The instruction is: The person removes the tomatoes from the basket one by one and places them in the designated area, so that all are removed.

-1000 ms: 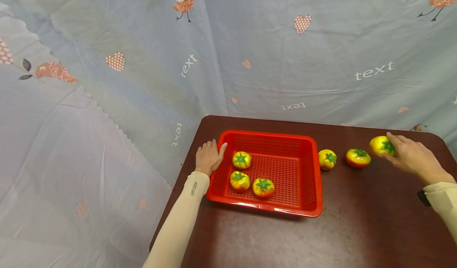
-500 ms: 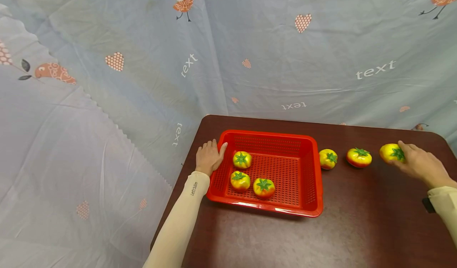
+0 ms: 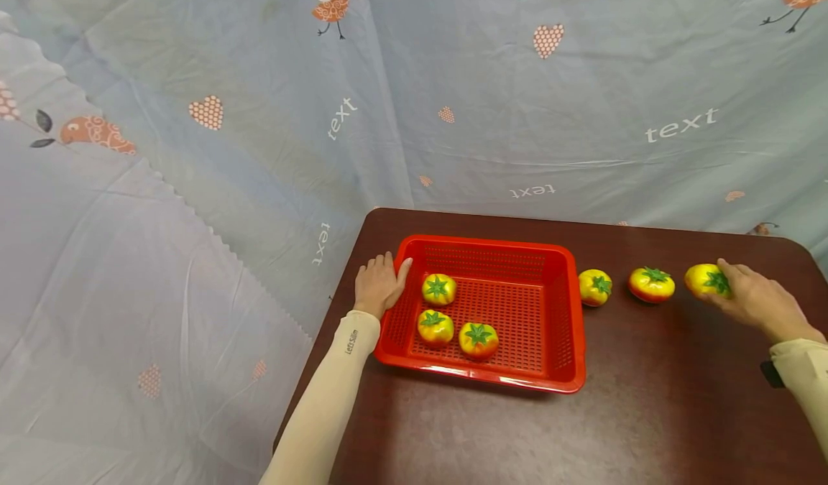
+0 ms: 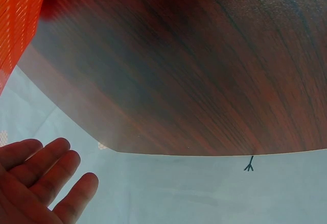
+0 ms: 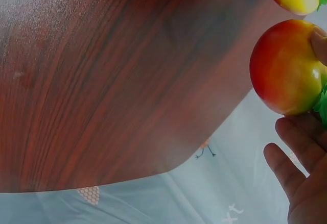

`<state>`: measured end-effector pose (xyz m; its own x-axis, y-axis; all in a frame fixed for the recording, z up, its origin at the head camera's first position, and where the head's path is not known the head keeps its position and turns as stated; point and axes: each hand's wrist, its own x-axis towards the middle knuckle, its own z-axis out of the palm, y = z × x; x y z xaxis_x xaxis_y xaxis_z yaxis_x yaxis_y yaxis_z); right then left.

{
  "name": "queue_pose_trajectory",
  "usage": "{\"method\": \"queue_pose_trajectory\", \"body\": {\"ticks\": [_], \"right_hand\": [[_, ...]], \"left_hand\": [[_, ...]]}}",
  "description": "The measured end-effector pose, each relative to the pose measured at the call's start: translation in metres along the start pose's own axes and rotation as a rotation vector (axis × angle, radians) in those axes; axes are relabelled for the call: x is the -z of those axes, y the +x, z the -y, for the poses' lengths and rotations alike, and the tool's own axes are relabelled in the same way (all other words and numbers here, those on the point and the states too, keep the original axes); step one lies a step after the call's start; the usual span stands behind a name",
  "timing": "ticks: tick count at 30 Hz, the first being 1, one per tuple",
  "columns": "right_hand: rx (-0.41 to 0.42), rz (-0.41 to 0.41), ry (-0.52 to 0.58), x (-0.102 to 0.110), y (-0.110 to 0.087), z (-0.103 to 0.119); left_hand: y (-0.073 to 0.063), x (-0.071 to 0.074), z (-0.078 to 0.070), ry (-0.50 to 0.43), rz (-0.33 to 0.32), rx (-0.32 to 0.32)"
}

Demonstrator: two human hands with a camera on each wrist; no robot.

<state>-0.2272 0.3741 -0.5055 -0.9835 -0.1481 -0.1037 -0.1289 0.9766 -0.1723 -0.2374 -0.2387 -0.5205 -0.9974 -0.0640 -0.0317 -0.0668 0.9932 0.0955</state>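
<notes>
In the head view a red plastic basket (image 3: 479, 383) stands on the table, with three yellow-and-red tomatoes inside, one of them the front tomato (image 3: 479, 341). My left hand (image 3: 377, 284) rests at the basket's left rim, its fingers extended. Over at the right, my right hand (image 3: 760, 298) pinches a tomato (image 3: 701, 279) between thumb and fingers. The right wrist view shows this held tomato (image 5: 283, 68) with its green leafy top partly cut off by the frame. Two more tomatoes lie between basket and right hand: a nearer tomato (image 3: 593, 287) and a middle tomato (image 3: 651, 284).
The dark brown table (image 3: 491, 435) has rounded back corners. A grey-blue patterned cloth (image 3: 479, 111) hangs behind it and along its left side. The nearer tomato lies close against the basket's right wall.
My right hand has moved slightly right and down toward the table, with the tomato held in it. The left hand and the basket have stayed put.
</notes>
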Motion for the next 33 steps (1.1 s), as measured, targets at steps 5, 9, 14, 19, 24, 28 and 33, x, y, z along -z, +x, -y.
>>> {"method": "queue_pose_trajectory", "body": {"ticks": [5,9,14,19,24,28,33], "right_hand": [[-0.005,0.01,0.01,-0.003,0.001,0.001],[-0.031,0.041,0.032,-0.005,0.002,-0.001],[-0.056,0.096,0.053,-0.011,0.002,-0.007],[-0.049,0.111,0.06,-0.016,0.001,-0.013],[-0.048,0.124,0.067,-0.018,0.003,-0.014],[-0.055,0.138,0.068,-0.02,0.004,-0.013],[-0.07,0.14,0.071,-0.022,0.006,-0.013]], "left_hand": [[0.001,-0.001,0.0,-0.001,0.004,0.003],[0.001,-0.001,0.0,-0.003,0.005,0.006],[0.001,0.0,-0.001,0.002,-0.001,-0.001],[0.002,0.002,-0.003,-0.001,0.009,0.003],[0.002,0.003,-0.003,-0.001,0.015,0.004],[0.003,0.003,-0.004,0.007,0.017,0.0],[0.005,0.002,-0.004,0.007,0.011,0.002]]}}
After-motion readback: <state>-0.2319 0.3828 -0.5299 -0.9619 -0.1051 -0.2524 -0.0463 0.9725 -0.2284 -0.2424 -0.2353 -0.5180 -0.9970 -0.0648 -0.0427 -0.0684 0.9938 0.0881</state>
